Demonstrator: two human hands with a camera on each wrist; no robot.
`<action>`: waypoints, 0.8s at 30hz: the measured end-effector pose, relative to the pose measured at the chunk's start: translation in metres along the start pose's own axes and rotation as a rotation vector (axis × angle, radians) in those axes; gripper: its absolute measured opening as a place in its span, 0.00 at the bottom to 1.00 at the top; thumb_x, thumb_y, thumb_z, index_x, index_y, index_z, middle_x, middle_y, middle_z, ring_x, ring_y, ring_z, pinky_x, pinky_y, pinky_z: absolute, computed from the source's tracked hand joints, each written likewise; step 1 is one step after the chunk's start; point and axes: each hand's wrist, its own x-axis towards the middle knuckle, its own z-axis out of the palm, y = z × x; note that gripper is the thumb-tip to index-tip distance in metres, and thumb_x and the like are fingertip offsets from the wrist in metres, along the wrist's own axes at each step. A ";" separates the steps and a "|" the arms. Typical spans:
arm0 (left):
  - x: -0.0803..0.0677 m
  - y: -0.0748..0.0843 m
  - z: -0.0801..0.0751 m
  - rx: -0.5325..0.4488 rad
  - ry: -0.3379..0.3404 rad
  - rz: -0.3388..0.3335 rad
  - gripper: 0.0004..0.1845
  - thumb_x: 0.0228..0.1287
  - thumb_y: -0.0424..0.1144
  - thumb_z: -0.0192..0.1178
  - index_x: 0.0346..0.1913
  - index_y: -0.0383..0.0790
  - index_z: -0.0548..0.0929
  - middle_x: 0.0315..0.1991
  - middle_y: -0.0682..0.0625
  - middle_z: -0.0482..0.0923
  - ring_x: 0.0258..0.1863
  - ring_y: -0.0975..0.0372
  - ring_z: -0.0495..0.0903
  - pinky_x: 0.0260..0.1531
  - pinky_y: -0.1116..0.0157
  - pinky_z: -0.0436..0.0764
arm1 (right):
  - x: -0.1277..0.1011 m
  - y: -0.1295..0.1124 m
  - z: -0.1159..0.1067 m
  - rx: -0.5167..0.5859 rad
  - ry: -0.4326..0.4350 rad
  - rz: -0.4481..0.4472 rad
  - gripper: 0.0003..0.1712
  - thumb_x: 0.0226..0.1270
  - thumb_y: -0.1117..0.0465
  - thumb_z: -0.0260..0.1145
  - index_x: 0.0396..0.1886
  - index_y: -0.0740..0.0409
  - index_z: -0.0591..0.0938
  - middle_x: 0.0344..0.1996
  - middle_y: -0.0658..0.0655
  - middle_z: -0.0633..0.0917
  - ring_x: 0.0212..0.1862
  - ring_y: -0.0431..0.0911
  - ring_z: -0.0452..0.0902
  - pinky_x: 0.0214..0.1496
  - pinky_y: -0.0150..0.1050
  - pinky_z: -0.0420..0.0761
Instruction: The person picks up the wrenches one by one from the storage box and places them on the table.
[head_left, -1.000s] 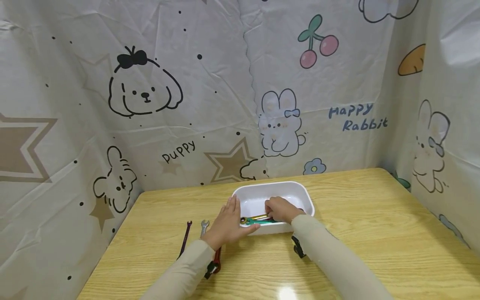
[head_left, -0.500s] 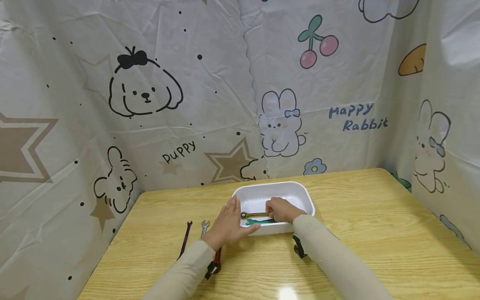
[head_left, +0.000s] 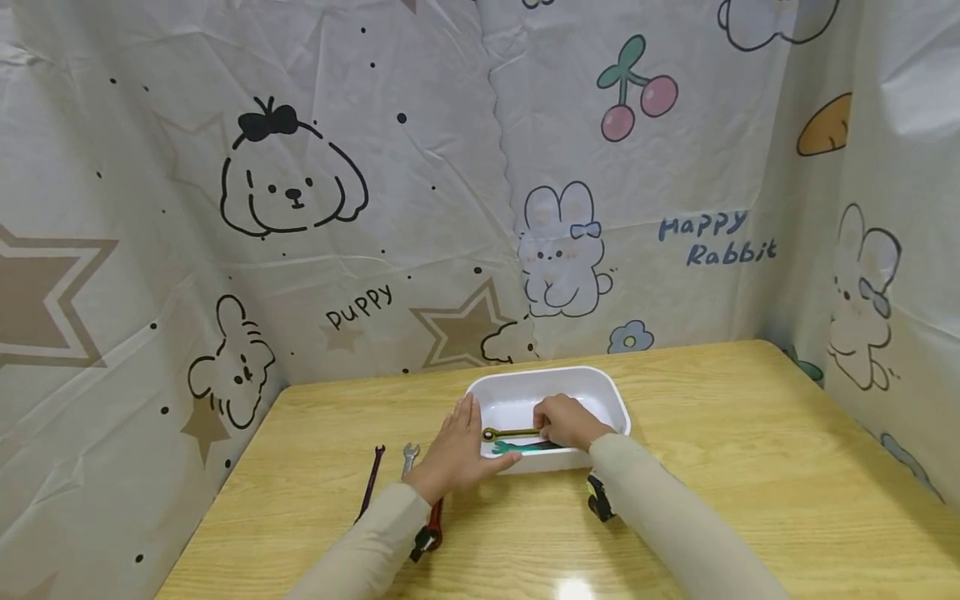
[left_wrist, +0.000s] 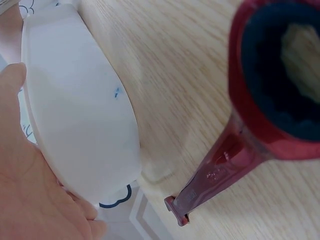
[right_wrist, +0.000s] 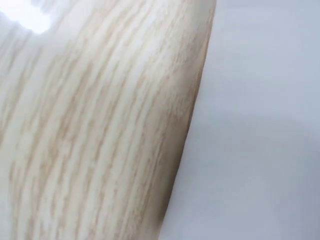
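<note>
In the head view, the right hand [head_left: 568, 422] has its fingers clamped on a golden ratchet wrench [head_left: 513, 433] in the white bin [head_left: 555, 461], behind a green wrench [head_left: 522, 447]. The left hand [head_left: 452, 452] rests against the bin's left end, fingers straight, thumb apart. The left wrist view shows a red ratchet wrench [left_wrist: 215, 172] on the tabletop [left_wrist: 165, 75]. In the right wrist view, the blurred pale surface is probably the bin.

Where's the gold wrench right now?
Head view: the gold wrench is inside the white bin, ring end near its left wall, just beyond the green wrench. Its other end meets the right hand.
</note>
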 end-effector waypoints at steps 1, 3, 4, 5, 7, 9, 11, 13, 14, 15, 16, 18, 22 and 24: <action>0.000 0.000 0.001 -0.003 -0.003 -0.002 0.63 0.54 0.79 0.44 0.74 0.26 0.44 0.76 0.35 0.37 0.75 0.47 0.41 0.72 0.52 0.49 | -0.001 0.000 0.000 0.000 0.003 0.006 0.10 0.53 0.74 0.67 0.20 0.56 0.80 0.20 0.48 0.77 0.27 0.42 0.69 0.34 0.38 0.73; -0.001 0.001 0.001 -0.005 -0.006 -0.004 0.64 0.54 0.79 0.43 0.74 0.27 0.43 0.76 0.35 0.37 0.75 0.47 0.41 0.72 0.53 0.49 | -0.002 0.000 -0.001 0.002 0.016 0.019 0.10 0.53 0.74 0.66 0.20 0.56 0.80 0.20 0.48 0.78 0.28 0.42 0.70 0.35 0.38 0.73; -0.001 0.001 0.001 -0.008 -0.004 -0.003 0.64 0.54 0.79 0.43 0.74 0.26 0.43 0.76 0.35 0.36 0.75 0.47 0.41 0.72 0.53 0.49 | -0.003 0.000 -0.002 0.003 0.020 0.028 0.10 0.53 0.74 0.66 0.20 0.56 0.81 0.21 0.48 0.78 0.28 0.42 0.70 0.35 0.38 0.74; -0.001 0.001 0.002 -0.008 -0.004 -0.001 0.63 0.54 0.79 0.43 0.74 0.26 0.43 0.76 0.35 0.36 0.75 0.47 0.40 0.72 0.53 0.49 | -0.003 -0.001 -0.003 0.002 0.024 0.036 0.10 0.53 0.74 0.67 0.21 0.56 0.81 0.21 0.48 0.78 0.28 0.42 0.70 0.35 0.39 0.74; -0.001 0.001 0.001 -0.009 -0.002 0.004 0.63 0.55 0.79 0.43 0.74 0.26 0.44 0.76 0.35 0.36 0.75 0.48 0.40 0.72 0.53 0.49 | -0.004 -0.002 -0.005 0.005 0.030 0.055 0.09 0.53 0.74 0.66 0.22 0.56 0.81 0.22 0.48 0.79 0.28 0.42 0.70 0.35 0.39 0.74; -0.001 0.001 0.001 -0.010 -0.001 0.008 0.63 0.55 0.78 0.43 0.73 0.26 0.44 0.76 0.35 0.36 0.75 0.48 0.40 0.72 0.53 0.48 | -0.004 -0.004 -0.009 0.008 0.031 0.069 0.09 0.52 0.74 0.66 0.22 0.57 0.82 0.22 0.49 0.80 0.28 0.42 0.71 0.35 0.39 0.75; 0.000 0.001 0.000 -0.010 0.001 0.011 0.62 0.55 0.78 0.43 0.73 0.26 0.45 0.76 0.35 0.36 0.75 0.48 0.40 0.72 0.53 0.48 | -0.004 -0.007 -0.013 0.009 0.026 0.088 0.09 0.52 0.74 0.66 0.23 0.56 0.83 0.23 0.49 0.81 0.28 0.42 0.71 0.35 0.40 0.75; 0.000 0.001 0.000 -0.011 0.000 0.009 0.63 0.55 0.78 0.44 0.73 0.26 0.45 0.75 0.35 0.36 0.75 0.47 0.41 0.72 0.53 0.49 | -0.004 -0.010 -0.017 0.007 0.029 0.103 0.09 0.52 0.73 0.66 0.23 0.56 0.83 0.23 0.48 0.81 0.28 0.43 0.71 0.36 0.40 0.76; 0.000 0.001 0.000 -0.012 0.000 0.008 0.63 0.55 0.78 0.44 0.73 0.26 0.45 0.75 0.34 0.37 0.75 0.47 0.41 0.72 0.52 0.49 | -0.005 -0.011 -0.020 0.007 0.031 0.110 0.08 0.52 0.73 0.67 0.23 0.55 0.83 0.23 0.49 0.81 0.28 0.43 0.71 0.36 0.40 0.76; 0.000 0.000 0.000 -0.012 -0.002 0.007 0.63 0.55 0.79 0.44 0.73 0.26 0.44 0.76 0.34 0.37 0.75 0.47 0.41 0.72 0.52 0.49 | -0.005 -0.013 -0.022 0.006 0.038 0.113 0.08 0.53 0.73 0.67 0.23 0.55 0.83 0.24 0.49 0.81 0.28 0.43 0.72 0.36 0.41 0.76; 0.000 0.000 0.001 -0.014 -0.003 0.005 0.63 0.55 0.79 0.44 0.73 0.26 0.44 0.76 0.35 0.37 0.75 0.47 0.41 0.72 0.52 0.49 | -0.006 -0.014 -0.025 0.008 0.047 0.114 0.08 0.53 0.72 0.68 0.23 0.55 0.84 0.24 0.49 0.81 0.29 0.43 0.72 0.37 0.41 0.76; 0.000 0.000 0.001 -0.017 -0.006 0.000 0.63 0.54 0.79 0.44 0.74 0.26 0.44 0.76 0.35 0.36 0.75 0.47 0.40 0.72 0.52 0.49 | -0.008 -0.016 -0.030 0.015 0.067 0.114 0.07 0.54 0.71 0.68 0.24 0.56 0.84 0.25 0.49 0.82 0.29 0.43 0.73 0.38 0.42 0.77; 0.000 0.000 0.002 -0.022 -0.005 -0.008 0.63 0.54 0.79 0.45 0.74 0.27 0.43 0.76 0.36 0.36 0.75 0.48 0.40 0.72 0.52 0.48 | -0.014 -0.018 -0.041 0.038 0.101 0.112 0.04 0.56 0.69 0.69 0.26 0.57 0.84 0.26 0.49 0.82 0.31 0.43 0.74 0.38 0.43 0.77; 0.000 0.000 0.002 -0.022 -0.004 -0.012 0.63 0.54 0.79 0.45 0.74 0.27 0.43 0.76 0.36 0.36 0.75 0.48 0.41 0.72 0.53 0.49 | -0.017 -0.017 -0.047 0.051 0.122 0.113 0.02 0.56 0.67 0.70 0.26 0.57 0.85 0.26 0.48 0.83 0.32 0.43 0.75 0.39 0.43 0.76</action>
